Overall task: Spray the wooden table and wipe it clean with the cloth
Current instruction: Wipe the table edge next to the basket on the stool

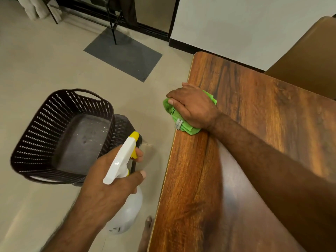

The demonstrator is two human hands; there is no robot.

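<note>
A wooden table (254, 124) with dark grain fills the right half of the head view. A folded green cloth (183, 124) lies at its left edge, partly hanging over the side. My right hand (192, 106) presses on the cloth, thumb curled over its outer edge. My left hand (109, 182) grips the neck of a clear spray bottle (125, 211) with a white and yellow trigger head, held above the floor left of the table, with one finger at the yellow trigger.
A dark perforated plastic basket (45, 128) sits left of the table, behind the bottle. A grey floor mat (123, 53) and a black metal stand (112, 24) are farther back. A tan chair back (309, 57) stands beyond the table. My bare foot (146, 231) is by the table's edge.
</note>
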